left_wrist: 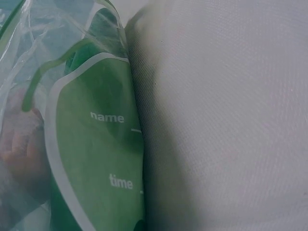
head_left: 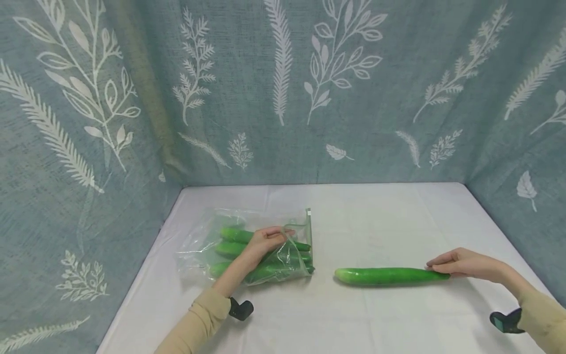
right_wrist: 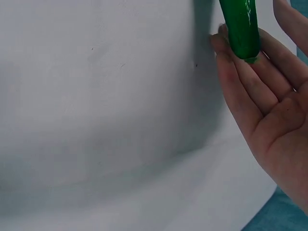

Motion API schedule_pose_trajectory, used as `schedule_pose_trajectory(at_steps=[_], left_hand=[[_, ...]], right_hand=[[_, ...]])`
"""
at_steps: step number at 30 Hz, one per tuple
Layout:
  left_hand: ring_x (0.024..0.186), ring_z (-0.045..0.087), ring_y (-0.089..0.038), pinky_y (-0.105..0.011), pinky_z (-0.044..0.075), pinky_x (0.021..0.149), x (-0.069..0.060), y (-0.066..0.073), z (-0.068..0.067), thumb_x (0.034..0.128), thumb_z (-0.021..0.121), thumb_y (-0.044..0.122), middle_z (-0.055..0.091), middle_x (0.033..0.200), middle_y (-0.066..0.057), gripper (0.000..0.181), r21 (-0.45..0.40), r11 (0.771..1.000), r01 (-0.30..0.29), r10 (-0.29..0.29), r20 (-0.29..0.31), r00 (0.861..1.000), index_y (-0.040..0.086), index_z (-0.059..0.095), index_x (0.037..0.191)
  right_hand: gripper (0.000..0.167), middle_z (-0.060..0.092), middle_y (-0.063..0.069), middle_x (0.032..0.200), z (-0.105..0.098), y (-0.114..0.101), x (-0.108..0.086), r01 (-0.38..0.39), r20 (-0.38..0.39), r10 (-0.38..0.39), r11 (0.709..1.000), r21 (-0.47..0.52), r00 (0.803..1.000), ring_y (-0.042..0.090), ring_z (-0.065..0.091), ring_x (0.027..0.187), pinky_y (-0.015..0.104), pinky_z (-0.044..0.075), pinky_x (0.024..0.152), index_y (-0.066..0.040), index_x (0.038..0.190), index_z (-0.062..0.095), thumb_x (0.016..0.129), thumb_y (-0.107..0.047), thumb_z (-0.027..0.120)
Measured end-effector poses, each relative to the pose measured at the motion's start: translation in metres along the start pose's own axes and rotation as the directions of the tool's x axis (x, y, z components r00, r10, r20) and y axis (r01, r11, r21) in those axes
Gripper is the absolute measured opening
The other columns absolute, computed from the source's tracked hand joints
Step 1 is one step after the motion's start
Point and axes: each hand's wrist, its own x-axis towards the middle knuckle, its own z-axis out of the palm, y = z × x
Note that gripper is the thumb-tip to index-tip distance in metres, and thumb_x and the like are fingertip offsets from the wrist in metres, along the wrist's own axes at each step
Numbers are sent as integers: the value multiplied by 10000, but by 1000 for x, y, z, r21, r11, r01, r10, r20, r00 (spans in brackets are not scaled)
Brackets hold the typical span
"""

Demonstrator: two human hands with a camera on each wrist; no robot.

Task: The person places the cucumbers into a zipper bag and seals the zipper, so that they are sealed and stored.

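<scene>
In the head view, my left hand [head_left: 265, 243] is at the mouth of a clear zip bag [head_left: 194, 246] on the left, its fingers bent at the raised film edge. Several green cucumbers [head_left: 230, 249] lie side by side inside. The left wrist view shows fingers [left_wrist: 24, 149] through the plastic, beside a green label [left_wrist: 103, 144] reading "name" and "time". To the right, another cucumber [head_left: 384, 276] lies crosswise, its pale end toward the bag. My right hand [head_left: 473, 265] holds its darker end, with fingers beneath that tip [right_wrist: 243, 38] in the right wrist view.
A white cloth [head_left: 376, 221] covers the table. Blue-green curtains [head_left: 247, 98] with white leaf patterns enclose its back and both sides. Each wrist carries a small black camera mount [head_left: 240, 309].
</scene>
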Motion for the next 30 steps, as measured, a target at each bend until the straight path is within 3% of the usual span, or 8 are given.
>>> schedule_pose_trajectory(at_steps=[4,7,13,20,30], left_hand=[[1242,544,-253,-278,472,1005,0,0,0,909,593,87,621,1256,-130,274,-2,1000,-15,15,12,1000,-49,623,1144],[1262,525,-261,-296,458,1025,0,0,1,909,594,94,617,1261,-127,298,-1,1000,-16,16,17,1000,-51,611,1169],[1273,512,-267,-321,445,1044,1,-2,-1,910,598,109,617,1262,-119,337,10,1000,-15,15,17,1000,-46,591,1209],[1264,521,-258,-304,456,1028,0,-2,-1,910,604,114,631,1246,-108,341,3,1000,-18,18,16,1000,-47,591,1210],[1243,543,-238,-268,476,996,0,0,0,907,605,106,637,1239,-103,319,2,1000,-25,25,14,1000,-46,606,1186]], right_hand=[[484,545,291,1300,0,5,-4,17,35,-19,997,71,999,-88,593,980,317,553,874,122,1282,504,963,-241,532],[482,576,271,1269,0,8,-5,29,51,-35,993,111,998,-64,608,972,274,557,849,152,1274,487,962,-213,533],[454,624,191,1232,1,12,-6,60,69,-70,988,145,995,-28,616,969,219,546,810,161,1273,475,970,-176,511],[438,674,8,1153,4,17,-4,87,65,-100,980,179,993,-25,613,941,198,541,783,163,1266,478,966,-152,519],[447,664,113,1175,7,19,-4,89,33,-97,980,175,995,-20,630,951,201,549,796,177,1259,474,956,-146,539]])
